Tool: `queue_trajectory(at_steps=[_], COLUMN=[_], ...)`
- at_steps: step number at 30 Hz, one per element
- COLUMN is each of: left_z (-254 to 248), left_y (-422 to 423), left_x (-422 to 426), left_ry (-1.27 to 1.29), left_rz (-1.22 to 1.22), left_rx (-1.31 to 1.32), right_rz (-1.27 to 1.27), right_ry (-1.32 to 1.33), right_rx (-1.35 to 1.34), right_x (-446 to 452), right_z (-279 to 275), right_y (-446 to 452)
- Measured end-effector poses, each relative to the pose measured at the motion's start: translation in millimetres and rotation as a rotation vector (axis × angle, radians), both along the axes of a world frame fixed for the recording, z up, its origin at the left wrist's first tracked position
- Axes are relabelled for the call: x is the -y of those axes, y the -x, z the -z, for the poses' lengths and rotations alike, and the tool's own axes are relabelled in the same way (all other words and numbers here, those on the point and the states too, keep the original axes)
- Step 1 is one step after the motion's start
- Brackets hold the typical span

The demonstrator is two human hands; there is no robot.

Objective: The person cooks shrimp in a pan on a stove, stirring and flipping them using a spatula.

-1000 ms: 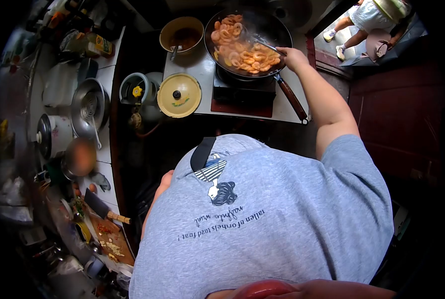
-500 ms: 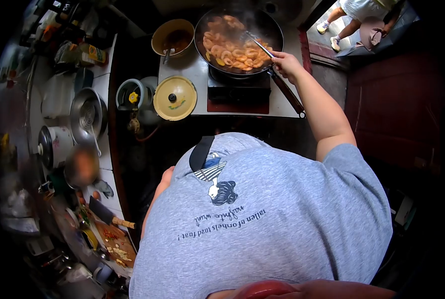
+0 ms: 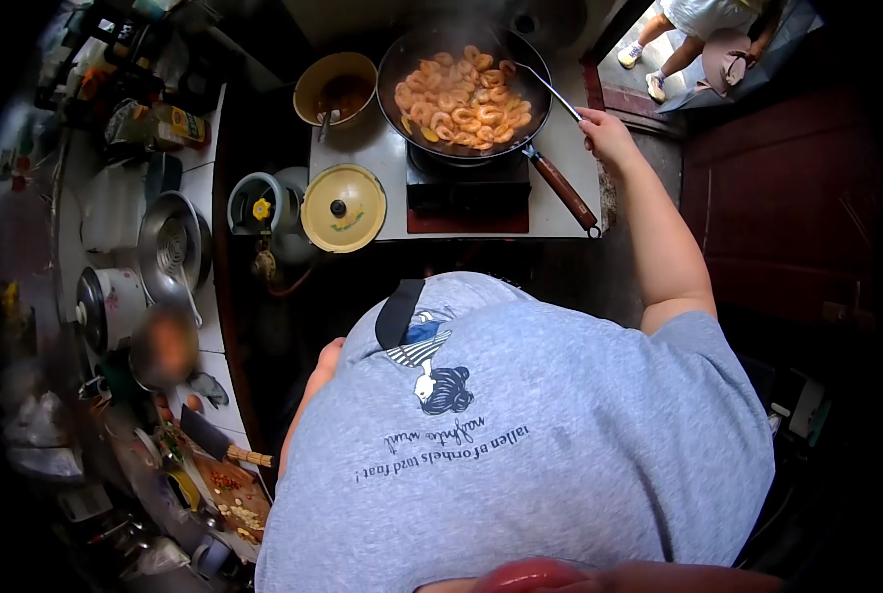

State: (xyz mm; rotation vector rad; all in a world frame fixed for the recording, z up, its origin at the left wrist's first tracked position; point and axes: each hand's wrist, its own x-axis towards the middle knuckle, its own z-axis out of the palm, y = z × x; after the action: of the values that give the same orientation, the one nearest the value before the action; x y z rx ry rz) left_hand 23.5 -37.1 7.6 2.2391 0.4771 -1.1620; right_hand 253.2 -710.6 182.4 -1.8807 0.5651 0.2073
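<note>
My right hand (image 3: 607, 138) is closed around the end of a long metal cooking utensil (image 3: 557, 93). Its far end reaches into the wok at the right rear, and I cannot make out the shape of its head. Many orange-pink cooked shrimp (image 3: 466, 99) fill the dark wok (image 3: 392, 61), with a few yellow slices among them and steam rising. The wok sits on a black burner (image 3: 466, 188), its wooden handle (image 3: 563, 191) pointing toward my right side. Only a strip of my left arm (image 3: 321, 374) shows beside my grey shirt; the fingers are hidden.
Left of the wok stand a yellow bowl (image 3: 304, 91) with a spoon and a yellow lid (image 3: 344, 219). A gas cylinder (image 3: 263, 203) is beside the counter. The left counter holds a metal pan (image 3: 152, 240), a pot (image 3: 120, 304) and a cleaver (image 3: 204, 432). Another person (image 3: 680, 49) stands at upper right.
My right hand has moved right and slightly down, drawing the utensil from the middle of the shrimp to the wok's right rear. The shrimp lie rearranged. The view has shifted slightly.
</note>
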Motion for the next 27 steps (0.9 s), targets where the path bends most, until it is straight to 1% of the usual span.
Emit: queue_trajectory(at_steps=[3,4,5,7,8,11,12,13,15,17,19,21,22,27], left_z=[32.1,40.2,43.2,24.6,12.6,-7.3,2.3,9.6,21.1,29.7,28.2,25.4,23.7,20.1], left_y=[2.5,2.6,3.3,1.5,-4.1,-8.5,-5.5,-4.3,1.3,8.5,10.3,11.0,12.0,6.1], left_x=[-10.5,-13.9,-15.8,-7.7,-1.1,5.8,-0.3,-4.0,-9.5,-14.0,-13.7,-13.7,-13.9,-11.3], left_ry=[0.05,0.058,0.064,0.01,-0.016,-0.031,-0.008,-0.019,-0.039,-0.033,-0.025,-0.025,-0.032,-0.045], left_rz=[-0.043,-0.049,-0.057,0.009,0.042,0.042,0.061,0.06,0.052,0.057,0.057,0.069,0.081,0.106], left_rx=[0.012,0.01,0.003,0.02,0.036,0.052,0.079,0.072,0.049,0.045,0.046,0.05,0.054,0.07], right_rz=[-0.216,-0.175,-0.229,-0.305,-0.301,-0.354,-0.376,-0.39,-0.391,-0.395,-0.392,-0.373,-0.362,-0.311], right_ry=[0.765,0.726,0.766,0.834,0.825,0.877,0.86,0.877,0.905,0.873,0.878,0.898,0.888,0.87], right_rx=[0.241,0.0,-0.047,-0.117,-0.118,-0.175,-0.145,-0.172,-0.096,-0.162,-0.198,-0.073,-0.085,-0.126], right_x=[-9.9,-43.5,-47.4,-65.2,-72.1,-72.5,-71.4,-68.9,-59.3,-63.8,-74.9,-72.7,-69.7,-68.1], right_z=[0.4,-40.5,-31.0,-25.6,-26.1,-37.4,-54.0,-68.0,-68.7,-69.2,-68.6,-48.5,-46.8,-72.1], right_y=[2.3,7.9,5.8,7.5,8.7,3.9,6.2,3.4,-0.5,0.2,1.2,2.0,2.1,0.3])
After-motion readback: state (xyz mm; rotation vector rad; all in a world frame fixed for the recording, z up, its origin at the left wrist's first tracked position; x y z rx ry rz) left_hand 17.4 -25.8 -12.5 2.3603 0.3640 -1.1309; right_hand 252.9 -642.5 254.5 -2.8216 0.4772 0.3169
